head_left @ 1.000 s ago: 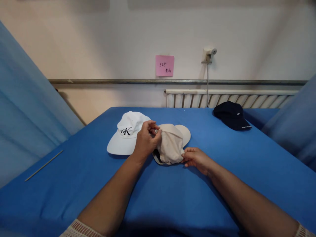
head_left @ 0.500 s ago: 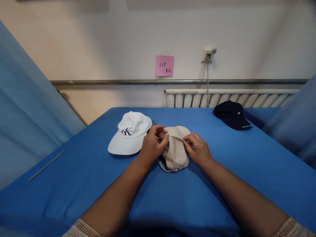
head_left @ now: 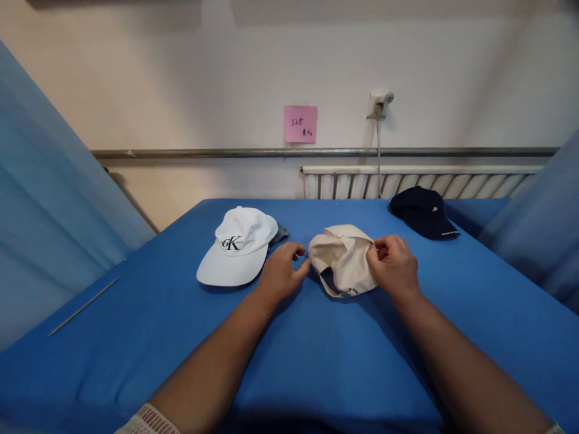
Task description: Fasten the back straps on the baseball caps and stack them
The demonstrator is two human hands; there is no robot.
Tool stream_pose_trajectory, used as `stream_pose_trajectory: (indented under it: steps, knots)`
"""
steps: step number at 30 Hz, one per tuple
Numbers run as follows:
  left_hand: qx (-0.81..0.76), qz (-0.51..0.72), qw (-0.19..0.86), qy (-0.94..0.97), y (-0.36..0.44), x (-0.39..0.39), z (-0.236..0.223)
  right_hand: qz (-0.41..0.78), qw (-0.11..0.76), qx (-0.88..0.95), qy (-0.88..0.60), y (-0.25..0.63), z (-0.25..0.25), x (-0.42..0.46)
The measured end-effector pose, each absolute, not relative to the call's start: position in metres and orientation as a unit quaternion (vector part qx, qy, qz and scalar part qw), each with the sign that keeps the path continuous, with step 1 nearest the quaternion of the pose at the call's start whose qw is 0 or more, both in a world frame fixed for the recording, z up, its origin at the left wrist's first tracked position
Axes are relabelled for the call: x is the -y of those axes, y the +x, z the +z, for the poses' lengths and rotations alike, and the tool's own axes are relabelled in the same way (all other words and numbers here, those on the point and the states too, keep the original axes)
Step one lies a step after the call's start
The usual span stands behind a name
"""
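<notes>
A beige baseball cap (head_left: 350,256) sits in front of me on the blue-covered table, its back strap and dark opening towards me. My right hand (head_left: 394,264) is closed on the cap's right edge, thumb and fingers pinching the cloth. Just off the cap's left side is my left hand (head_left: 284,271), its fingers bent and a gap between thumb and forefinger, with nothing seen in it. Left of that hand lies a white cap (head_left: 242,232) with black lettering, its brim towards the front left. Part of a grey item (head_left: 281,232) shows behind the white cap.
A navy cap (head_left: 420,211) rests at the back right of the blue table cover (head_left: 181,349). At the left lies a thin stick (head_left: 84,306). A radiator (head_left: 416,181), a metal pipe (head_left: 217,153) and a plugged socket (head_left: 377,106) line the wall. Blue curtains (head_left: 54,181) hang at both sides.
The beige cap has shifted right and turned, and my right hand has moved right with it. My left hand has come off the cap and now stays beside it.
</notes>
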State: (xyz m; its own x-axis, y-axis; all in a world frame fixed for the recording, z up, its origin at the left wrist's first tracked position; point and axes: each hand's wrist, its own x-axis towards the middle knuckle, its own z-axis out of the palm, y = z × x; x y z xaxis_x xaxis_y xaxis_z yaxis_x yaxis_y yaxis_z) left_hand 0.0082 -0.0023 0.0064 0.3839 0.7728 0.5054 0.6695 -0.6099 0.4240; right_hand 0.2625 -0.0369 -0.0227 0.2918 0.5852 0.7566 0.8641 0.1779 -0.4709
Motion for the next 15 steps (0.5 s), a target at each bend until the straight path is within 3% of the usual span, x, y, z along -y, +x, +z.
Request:
stream_pose_trajectory:
  steps: [15]
  knots:
    - [-0.439, 0.216, -0.095, 0.867, 0.032, -0.009, -0.017, -0.017, 0.527, 0.581, -0.62, 0.247, -0.018, 0.051]
